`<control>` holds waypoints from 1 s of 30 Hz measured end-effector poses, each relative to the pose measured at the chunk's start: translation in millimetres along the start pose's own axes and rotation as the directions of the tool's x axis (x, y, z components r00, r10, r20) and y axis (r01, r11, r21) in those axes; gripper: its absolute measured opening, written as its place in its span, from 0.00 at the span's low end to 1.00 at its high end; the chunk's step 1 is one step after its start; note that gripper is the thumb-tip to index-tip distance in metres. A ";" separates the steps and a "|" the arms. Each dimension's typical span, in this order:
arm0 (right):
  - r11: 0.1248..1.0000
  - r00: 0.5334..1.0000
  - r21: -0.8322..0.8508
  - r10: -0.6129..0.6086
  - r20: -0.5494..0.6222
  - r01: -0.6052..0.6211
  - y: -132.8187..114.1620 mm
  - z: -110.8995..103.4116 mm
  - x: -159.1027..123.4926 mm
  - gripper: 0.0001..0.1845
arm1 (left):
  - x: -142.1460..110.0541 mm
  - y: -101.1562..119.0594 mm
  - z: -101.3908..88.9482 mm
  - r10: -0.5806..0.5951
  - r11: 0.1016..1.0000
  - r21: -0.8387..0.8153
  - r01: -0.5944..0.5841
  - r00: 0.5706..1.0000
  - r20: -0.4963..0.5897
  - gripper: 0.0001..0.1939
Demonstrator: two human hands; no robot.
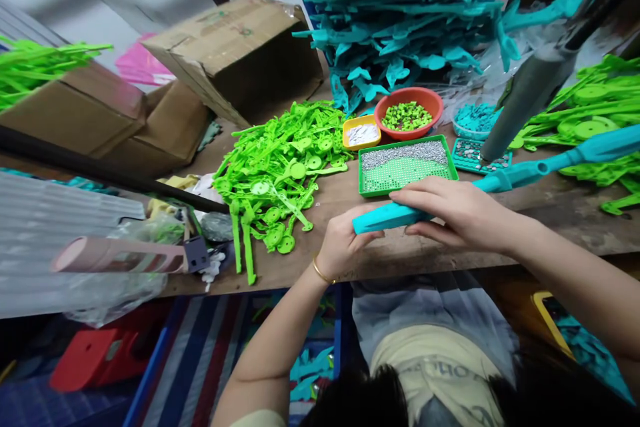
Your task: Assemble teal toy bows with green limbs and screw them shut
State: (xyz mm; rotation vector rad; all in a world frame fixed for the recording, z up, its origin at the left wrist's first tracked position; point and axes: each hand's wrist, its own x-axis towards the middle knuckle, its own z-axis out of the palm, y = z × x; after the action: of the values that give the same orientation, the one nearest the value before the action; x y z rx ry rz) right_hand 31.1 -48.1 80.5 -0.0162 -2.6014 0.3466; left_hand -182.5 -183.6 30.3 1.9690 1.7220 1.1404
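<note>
My left hand (344,244) and my right hand (453,208) both grip a long teal plastic piece (545,163) that lies across the front of the wooden bench (565,210) and runs off to the right. The left hand is closed under its near end, a gold bangle on the wrist. The right hand's fingers are wrapped over the top of it. Just behind the hands sits a green tray (407,164) filled with small silver and green bits.
A heap of bright green plastic parts (277,170) lies left of the tray. Behind are a red bowl (409,112), a small yellow tray (361,132), a stack of teal parts (400,13), cardboard boxes (235,53) and a grey post (530,90).
</note>
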 end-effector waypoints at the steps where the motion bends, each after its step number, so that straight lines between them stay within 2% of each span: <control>1: 1.000 1.000 0.015 -0.005 -0.015 0.006 1.0 0.9 0.8 0.24 | 0.3 0.4 0.7 -0.008 1.000 -0.002 0.008 1.000 -0.022 0.21; 3: 1.000 0.999 0.029 0.009 -0.034 -0.008 0.8 -0.5 5.8 0.25 | 1.0 4.5 3.8 -0.052 0.998 -0.051 0.048 0.996 -0.079 0.24; 5: 0.998 0.997 0.015 0.065 -0.052 -0.065 -2.3 -7.6 15.6 0.28 | 1.2 13.0 11.1 -0.141 0.972 -0.208 0.111 0.981 -0.136 0.27; 8: 0.983 0.984 -0.040 0.175 -0.045 -0.177 -9.2 -26.3 35.0 0.30 | -0.7 31.4 30.1 -0.271 0.839 -0.522 0.152 0.949 -0.159 0.32; 11: 0.966 0.969 -0.071 0.248 -0.007 -0.248 -12.1 -44.2 50.2 0.29 | -1.7 48.4 47.9 -0.325 0.738 -0.652 0.172 0.938 -0.120 0.39; 13: 0.962 0.963 -0.053 0.268 0.030 -0.266 -10.1 -51.9 55.0 0.28 | 2.5 53.7 49.1 -0.338 0.759 -0.633 0.154 0.924 -0.181 0.39; 15: 0.958 0.953 -0.005 0.287 0.093 -0.288 -6.8 -56.3 55.9 0.27 | 12.4 53.1 38.6 -0.309 0.829 -0.554 0.074 0.887 -0.343 0.30; 16: 0.949 0.942 0.021 0.308 0.132 -0.313 -5.4 -57.6 55.3 0.27 | 18.9 51.1 29.8 -0.263 0.868 -0.495 0.020 0.866 -0.426 0.24; 18: 0.918 0.904 0.057 0.373 0.210 -0.392 -4.3 -58.8 52.9 0.27 | 32.7 45.9 9.6 -0.117 0.936 -0.343 -0.083 0.844 -0.523 0.26; 21: 0.873 0.855 0.101 0.435 0.282 -0.478 -6.6 -58.6 49.4 0.28 | 48.1 41.3 -15.1 0.109 0.985 -0.069 -0.159 0.878 -0.466 0.25; 23: 0.864 0.849 0.125 0.437 0.296 -0.488 -9.3 -57.8 47.9 0.29 | 52.9 42.7 -24.1 0.188 0.982 0.053 -0.183 0.900 -0.393 0.21; 27: 0.870 0.860 0.148 0.413 0.300 -0.470 -11.7 -53.9 45.4 0.28 | 56.1 52.3 -33.7 0.241 0.970 0.065 -0.233 0.917 -0.319 0.18; 30: 0.878 0.869 0.184 0.366 0.334 -0.441 -9.8 -46.7 43.1 0.26 | 58.3 60.1 -43.6 0.225 0.974 0.029 -0.223 0.957 -0.185 0.16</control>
State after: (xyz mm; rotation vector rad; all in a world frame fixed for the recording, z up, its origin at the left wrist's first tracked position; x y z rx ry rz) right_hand 17.1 -43.0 143.1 -0.4670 -2.8068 0.8978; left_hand -172.9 -156.3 120.2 2.1665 1.6205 1.4393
